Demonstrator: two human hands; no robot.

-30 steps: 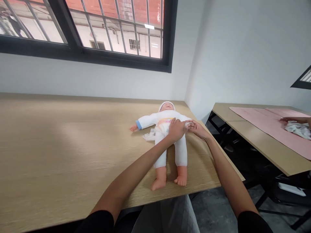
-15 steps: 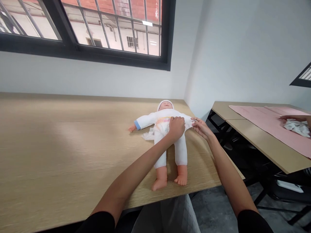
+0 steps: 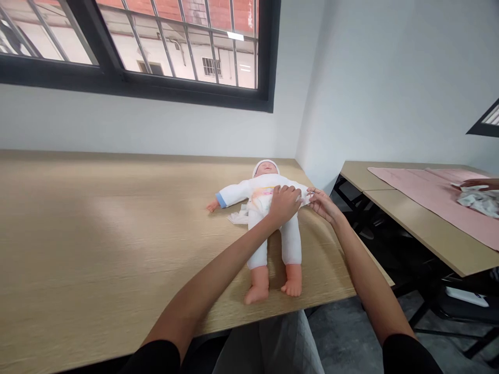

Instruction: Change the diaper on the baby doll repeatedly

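Note:
A baby doll (image 3: 291, 244) in a white suit and cap lies on its back, its feet toward me. Round its hips is a white diaper (image 3: 262, 200) with an orange and pink print on the front; one loose wing spreads out on the left. My left hand (image 3: 285, 203) lies over the diaper's front with bent fingers, gripping it near the right-hand side. Just right of it, my right hand (image 3: 323, 204) pinches the diaper's right edge between thumb and fingers. The doll's arm on that side is partly hidden by my hands.
The doll rests on a wooden table (image 3: 117, 249) against the wall below a barred window (image 3: 187, 47). To the right, across a gap, another table bears a pink mat (image 3: 421, 202), where another person's hand (image 3: 477, 183) touches a crumpled white cloth (image 3: 479, 200).
My left hand's fingers have shifted slightly right and spread a little from a tighter fist. My right hand keeps its place. The other person's hand has moved over the cloth.

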